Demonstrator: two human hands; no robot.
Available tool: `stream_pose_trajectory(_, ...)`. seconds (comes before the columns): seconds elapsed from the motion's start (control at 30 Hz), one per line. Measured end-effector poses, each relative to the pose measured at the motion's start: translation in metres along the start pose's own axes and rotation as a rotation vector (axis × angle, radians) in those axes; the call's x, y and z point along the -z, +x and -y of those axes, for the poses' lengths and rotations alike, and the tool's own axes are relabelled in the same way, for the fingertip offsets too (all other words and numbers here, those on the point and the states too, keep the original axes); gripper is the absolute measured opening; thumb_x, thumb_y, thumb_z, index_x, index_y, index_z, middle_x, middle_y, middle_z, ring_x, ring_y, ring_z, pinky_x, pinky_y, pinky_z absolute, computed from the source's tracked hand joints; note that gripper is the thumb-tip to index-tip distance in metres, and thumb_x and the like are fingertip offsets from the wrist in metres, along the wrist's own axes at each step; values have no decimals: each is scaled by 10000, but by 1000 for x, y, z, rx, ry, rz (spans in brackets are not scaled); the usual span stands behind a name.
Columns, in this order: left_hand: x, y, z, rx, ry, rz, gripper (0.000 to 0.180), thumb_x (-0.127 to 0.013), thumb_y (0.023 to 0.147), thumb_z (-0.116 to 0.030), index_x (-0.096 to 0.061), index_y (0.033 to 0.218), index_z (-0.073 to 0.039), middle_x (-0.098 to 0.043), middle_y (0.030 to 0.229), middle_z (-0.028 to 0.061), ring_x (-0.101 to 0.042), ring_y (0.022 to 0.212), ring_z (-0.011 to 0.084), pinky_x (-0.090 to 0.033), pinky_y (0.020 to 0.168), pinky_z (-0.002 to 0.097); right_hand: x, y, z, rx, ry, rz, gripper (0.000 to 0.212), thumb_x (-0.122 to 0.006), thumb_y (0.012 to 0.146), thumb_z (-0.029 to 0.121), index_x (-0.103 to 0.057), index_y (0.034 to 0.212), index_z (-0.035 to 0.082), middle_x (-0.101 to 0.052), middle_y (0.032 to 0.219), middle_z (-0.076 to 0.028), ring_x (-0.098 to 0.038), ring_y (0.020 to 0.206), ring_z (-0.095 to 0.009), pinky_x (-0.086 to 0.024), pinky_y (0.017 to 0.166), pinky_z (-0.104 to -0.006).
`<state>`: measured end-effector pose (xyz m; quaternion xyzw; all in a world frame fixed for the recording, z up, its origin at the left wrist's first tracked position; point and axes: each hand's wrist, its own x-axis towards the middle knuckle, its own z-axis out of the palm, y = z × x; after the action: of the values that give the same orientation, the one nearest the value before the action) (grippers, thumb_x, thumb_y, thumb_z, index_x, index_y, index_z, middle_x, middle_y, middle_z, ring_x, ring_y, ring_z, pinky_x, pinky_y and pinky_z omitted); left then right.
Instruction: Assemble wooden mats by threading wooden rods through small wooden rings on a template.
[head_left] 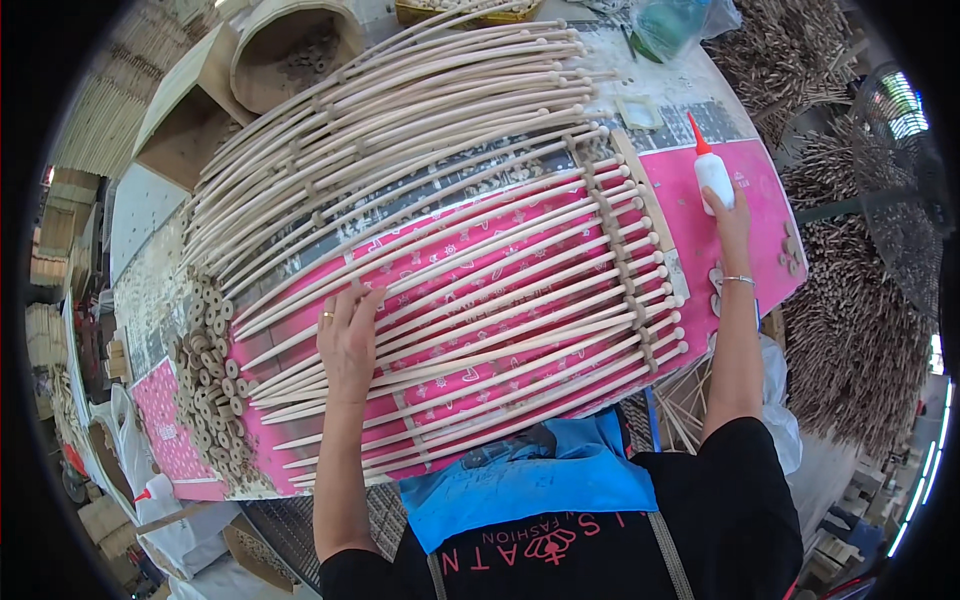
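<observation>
My right hand point(730, 212) is wrapped round a white squeeze bottle point(712, 180) with a long red nozzle pointing up, over the right end of the pink mat. My left hand point(348, 335) is among the left halves of the pale wooden rods point(500, 310), its bent fingers closed at one rod. The rods lie side by side across the table, each with a small rounded knob at its right end. Near those ends they rest in a notched wooden strip point(625, 265). Some rods cross beneath my left wrist.
A second batch of rods point(420, 100) lies farther back. Wooden rings point(210, 370) are heaped at the left; a few discs point(790, 250) lie at the right edge. A round wooden container point(295, 50) stands back left. Bundled sticks point(850, 330) and a fan point(905, 170) stand right.
</observation>
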<state>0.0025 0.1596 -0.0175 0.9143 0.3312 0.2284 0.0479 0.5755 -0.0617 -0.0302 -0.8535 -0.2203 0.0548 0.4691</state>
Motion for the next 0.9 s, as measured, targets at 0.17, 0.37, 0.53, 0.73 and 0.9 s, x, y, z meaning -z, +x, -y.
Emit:
stream_pose_trajectory(0.17, 6, 12, -15, 73, -134, -54, 308, -728, 849, 20, -749, 1145, -64, -648, 1070, 91, -627, 976, 305, -512, 835, 429, 6, -13, 9, -28, 210, -31, 689, -875, 877, 232, -584, 1454, -6, -680, 1306, -123, -658, 1164, -213, -535, 974, -353)
stream_pose_trajectory(0.37, -3, 12, -6, -32, -135, 17, 266, -726, 845, 37, -730, 1097, -47, -643, 1038, 104, -619, 934, 320, -515, 809, 438, 7, -22, 14, -37, 222, -34, 722, -874, 878, 231, -564, 1484, -10, -676, 1316, -125, -654, 1178, -214, -525, 992, -351)
stream_pose_trajectory(0.53, -2, 12, -5, 0, -187, 20, 248, -694, 855, 71, -707, 1079, -34, -648, 1005, 118, -612, 939, 336, -517, 826, 437, 8, -25, 9, -56, 231, -26, 738, -875, 877, 239, -558, 1494, -12, -676, 1317, -125, -653, 1182, -212, -524, 991, -350)
stream_pose_trajectory(0.73, 23, 22, 0, 68, -329, 63, 242, -593, 893, 109, -721, 1060, -10, -714, 986, 128, -607, 944, 341, -477, 874, 417, 7, -27, 5, -74, 249, -19, 728, -870, 882, 254, -564, 1489, -7, -677, 1318, -126, -650, 1188, -209, -519, 995, -346)
stream_pose_trajectory(0.9, 38, 55, 19, 126, -336, -17, 185, -592, 967, 59, -725, 1077, -8, -715, 983, 128, -597, 924, 318, -468, 847, 396, 9, -32, 10, -77, 245, -10, 709, -863, 888, 258, -572, 1477, -8, -676, 1321, -127, -649, 1189, -209, -517, 997, -346)
